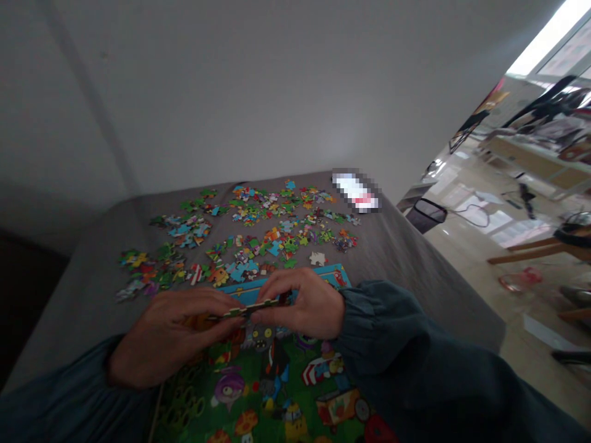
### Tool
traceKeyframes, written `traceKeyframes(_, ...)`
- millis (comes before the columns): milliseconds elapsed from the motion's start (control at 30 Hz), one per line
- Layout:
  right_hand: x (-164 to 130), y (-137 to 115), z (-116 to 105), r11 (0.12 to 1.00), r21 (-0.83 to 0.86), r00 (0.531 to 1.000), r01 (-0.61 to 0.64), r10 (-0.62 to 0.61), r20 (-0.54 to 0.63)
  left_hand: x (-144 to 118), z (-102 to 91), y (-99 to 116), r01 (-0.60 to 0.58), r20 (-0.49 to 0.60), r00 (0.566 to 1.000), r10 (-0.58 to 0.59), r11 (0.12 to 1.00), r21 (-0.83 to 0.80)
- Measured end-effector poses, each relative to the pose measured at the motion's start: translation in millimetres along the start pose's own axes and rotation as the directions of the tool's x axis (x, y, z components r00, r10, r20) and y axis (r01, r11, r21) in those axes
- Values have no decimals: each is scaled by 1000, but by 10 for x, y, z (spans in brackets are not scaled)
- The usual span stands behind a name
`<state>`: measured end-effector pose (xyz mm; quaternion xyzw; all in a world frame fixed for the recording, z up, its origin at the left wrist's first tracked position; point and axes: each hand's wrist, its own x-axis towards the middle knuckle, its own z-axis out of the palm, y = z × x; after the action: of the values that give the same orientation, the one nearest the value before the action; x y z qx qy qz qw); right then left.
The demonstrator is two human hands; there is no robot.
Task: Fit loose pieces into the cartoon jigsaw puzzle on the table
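Left hand [173,335] and right hand [307,304] both pinch a joined strip of puzzle pieces [249,306] edge-on above the puzzle board [277,394], loose pieces [244,231] spread toward the surface's far edge.

Multicoloured puzzle pieces [244,237]; grey cloth [406,258]; teal sleeves [415,344].

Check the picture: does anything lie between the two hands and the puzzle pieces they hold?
Nothing visible does. The left hand and right hand pinch the joined pieces directly, edge-on, above the puzzle board.
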<state>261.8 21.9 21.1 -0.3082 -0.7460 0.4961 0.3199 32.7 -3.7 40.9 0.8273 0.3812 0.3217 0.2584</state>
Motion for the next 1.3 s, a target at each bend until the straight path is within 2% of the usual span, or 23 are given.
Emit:
traceKeyframes(133, -6, -30, -14, 997, -49, 998, -60, 60, 15, -9, -18, -11, -20, -8, 1000, 20, 1000, 9)
traceKeyframes(200, -10, -54, -21, 996, -79, 999, -37, 39, 31, -18, -37, -20, -39, 5, 999, 39, 999, 4)
traceKeyframes(300, -14, -66, -15, 983, -156, 996, 94, -92, 24, -34, -73, -36, -89, 20, 996, 89, 996, 16)
traceKeyframes(400, -23, -46, 1, 945, -219, 969, 242, -245, 16, -40, -104, -43, -156, 14, 988, 155, 986, 58)
traceKeyframes(533, -41, -24, 12, 920, -230, 947, 316, -322, 14, -25, -128, -29, -220, 10, 975, 220, 969, 110)
traceKeyframes(700, -54, -26, 26, 925, -244, 953, 292, -303, -9, -20, -140, -23, -249, 49, 968, 245, 960, 130)
traceKeyframes(800, -53, -29, 36, 931, -256, 963, 259, -271, -13, -19, -126, -23, -239, 32, 971, 237, 962, 135)
traceKeyframes(900, -45, -25, 36, 914, -286, 953, 289, -302, -2, -15, -109, -19, -221, 0, 975, 222, 968, 121)
traceKeyframes(1100, -37, -2, 30, 872, -353, 937, 340, -348, 42, -24, -97, -13, -164, 8, 986, 164, 985, 48)
traceKeyframes(1300, -40, 21, 25, 860, -373, 934, 348, -353, 57, -27, -119, -23, -189, 37, 982, 187, 980, 59)
